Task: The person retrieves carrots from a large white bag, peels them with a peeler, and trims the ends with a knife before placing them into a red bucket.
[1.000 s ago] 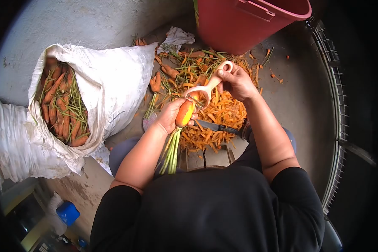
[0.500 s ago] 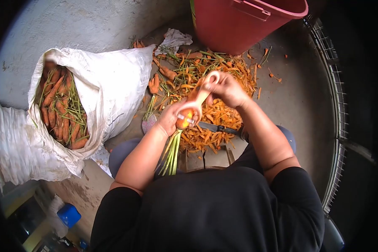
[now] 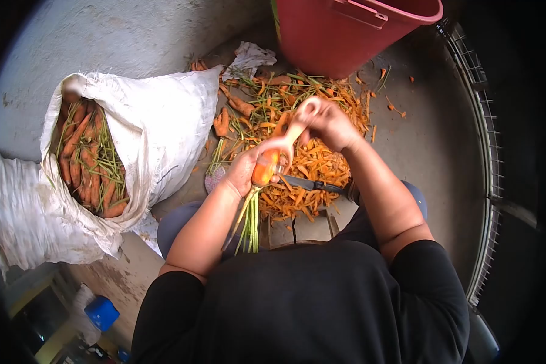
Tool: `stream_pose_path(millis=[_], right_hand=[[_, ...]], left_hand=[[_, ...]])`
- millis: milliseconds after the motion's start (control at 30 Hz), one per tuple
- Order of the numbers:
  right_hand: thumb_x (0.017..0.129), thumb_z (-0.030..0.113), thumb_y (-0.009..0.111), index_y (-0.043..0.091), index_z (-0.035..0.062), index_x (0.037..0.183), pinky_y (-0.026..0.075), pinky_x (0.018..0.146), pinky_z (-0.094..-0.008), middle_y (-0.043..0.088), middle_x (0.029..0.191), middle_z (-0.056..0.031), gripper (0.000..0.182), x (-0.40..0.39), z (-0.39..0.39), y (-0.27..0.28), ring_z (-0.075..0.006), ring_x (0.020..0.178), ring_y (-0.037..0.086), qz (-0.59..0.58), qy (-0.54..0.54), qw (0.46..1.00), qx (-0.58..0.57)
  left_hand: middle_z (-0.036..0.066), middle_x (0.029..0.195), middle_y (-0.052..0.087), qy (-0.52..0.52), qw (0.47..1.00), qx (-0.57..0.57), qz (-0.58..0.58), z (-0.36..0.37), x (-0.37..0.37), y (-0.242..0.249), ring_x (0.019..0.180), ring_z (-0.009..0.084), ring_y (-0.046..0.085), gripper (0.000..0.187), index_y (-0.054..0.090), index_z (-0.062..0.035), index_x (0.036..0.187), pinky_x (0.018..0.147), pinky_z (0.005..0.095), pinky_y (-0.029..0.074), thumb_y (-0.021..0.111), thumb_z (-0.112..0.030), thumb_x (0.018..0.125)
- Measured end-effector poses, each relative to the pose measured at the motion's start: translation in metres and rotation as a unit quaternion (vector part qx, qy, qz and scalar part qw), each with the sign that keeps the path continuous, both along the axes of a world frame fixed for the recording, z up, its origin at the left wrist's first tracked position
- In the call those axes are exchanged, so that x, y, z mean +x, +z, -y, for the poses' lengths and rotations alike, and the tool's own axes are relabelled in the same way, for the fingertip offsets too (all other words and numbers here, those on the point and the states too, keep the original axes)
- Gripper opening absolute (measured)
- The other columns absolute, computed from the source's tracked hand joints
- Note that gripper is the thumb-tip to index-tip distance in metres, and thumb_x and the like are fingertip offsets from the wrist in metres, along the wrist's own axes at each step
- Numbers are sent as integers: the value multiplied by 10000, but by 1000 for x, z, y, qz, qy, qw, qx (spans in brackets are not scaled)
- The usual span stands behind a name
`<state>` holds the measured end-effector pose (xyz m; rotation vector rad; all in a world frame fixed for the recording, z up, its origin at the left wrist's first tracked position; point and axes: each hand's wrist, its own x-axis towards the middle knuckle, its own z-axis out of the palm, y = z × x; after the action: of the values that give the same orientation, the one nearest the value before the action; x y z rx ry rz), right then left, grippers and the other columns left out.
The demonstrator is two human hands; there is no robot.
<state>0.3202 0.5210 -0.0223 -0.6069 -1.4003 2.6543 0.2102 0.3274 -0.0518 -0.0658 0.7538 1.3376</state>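
Note:
My left hand is closed round an orange carrot whose green stems hang down toward my lap. Closed on the handle of a pale pink peeler, my right hand is slightly blurred. The peeler's wide head lies over the upper part of the carrot. Beneath both hands spreads a heap of orange peelings mixed with green stems. A knife with a dark handle rests on the peelings, just right of the carrot.
A white sack full of carrots lies open at the left. At the top stands a red bin. A metal grille curves along the right side. Loose carrots lie between sack and peelings. A blue container is at the lower left.
The peeler's head has moved slightly up along the carrot, uncovering more of its orange surface. My right hand has shifted a little.

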Motion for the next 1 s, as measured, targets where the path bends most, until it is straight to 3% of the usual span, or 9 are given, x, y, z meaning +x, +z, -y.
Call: stream_pose_path(millis=[100, 167, 367, 433, 467, 567, 700, 767, 1000], right_hand=[[846, 146, 556, 501, 46, 859, 472, 468, -225, 591, 703, -85, 115, 7, -46, -13, -114, 519, 551, 46, -210, 972, 89], [851, 146, 548, 497, 52, 858, 465, 466, -221, 590, 713, -86, 107, 13, -54, -13, -111, 523, 551, 40, -263, 963, 42], [829, 142, 573, 519, 40, 843, 467, 456, -227, 587, 713, -87, 117, -1, 20, 10, -149, 509, 563, -5, 88, 995, 36], [817, 160, 595, 517, 52, 853, 464, 462, -228, 597, 731, -87, 138, 1, -2, -4, -137, 531, 563, 14, 8, 1000, 6], [823, 162, 588, 508, 53, 857, 468, 460, -227, 592, 708, -81, 139, 2, -19, -11, -124, 517, 555, 23, -76, 996, 32], [834, 159, 573, 495, 59, 872, 469, 455, -228, 588, 700, -78, 133, 12, -53, -22, -110, 508, 540, 53, -256, 963, 60], [832, 159, 582, 504, 45, 848, 457, 445, -220, 589, 689, -78, 140, 4, -9, 6, -130, 491, 551, -19, -57, 998, 11], [820, 184, 603, 518, 45, 850, 453, 444, -216, 597, 690, -74, 165, 1, 13, 8, -126, 489, 556, -16, 73, 997, 11], [793, 202, 634, 523, 34, 859, 489, 503, -215, 611, 728, -89, 212, 5, -10, -16, -126, 553, 589, 17, 40, 999, -20]], left_hand=[[84, 845, 508, -3, 994, 10, 104, 1, 1, 2, 715, 167, 500, 324, 441, -86, 1140, 592, 275, 431, 394, -313, 914], [75, 820, 456, -8, 997, 0, 83, -1, 2, 8, 711, 159, 447, 301, 433, -104, 1127, 592, 270, 403, 375, -313, 917], [90, 847, 490, 34, 996, -73, -33, -8, 5, 23, 706, 169, 477, 331, 438, -65, 1118, 595, 279, 422, 393, -317, 909], [101, 850, 476, 18, 999, -32, -29, -2, 3, 10, 717, 175, 456, 341, 408, -62, 1141, 611, 282, 411, 385, -309, 907], [96, 845, 475, 13, 995, -21, 94, -1, 0, 2, 712, 175, 456, 338, 409, -64, 1140, 614, 286, 412, 390, -307, 905], [96, 849, 473, 5, 999, 11, 51, -2, 4, 9, 713, 176, 455, 316, 417, -67, 1116, 615, 286, 409, 397, -300, 904], [94, 844, 513, 33, 997, -30, 57, -2, -1, 5, 697, 175, 512, 351, 456, -49, 1121, 568, 293, 449, 399, -325, 911], [85, 854, 560, 28, 990, -122, -64, -5, 2, 15, 673, 172, 557, 375, 493, -32, 1073, 524, 289, 469, 394, -357, 913], [117, 837, 569, -6, 997, -57, -55, -3, -5, 3, 663, 178, 545, 402, 476, -33, 1074, 520, 286, 444, 363, -385, 917]])
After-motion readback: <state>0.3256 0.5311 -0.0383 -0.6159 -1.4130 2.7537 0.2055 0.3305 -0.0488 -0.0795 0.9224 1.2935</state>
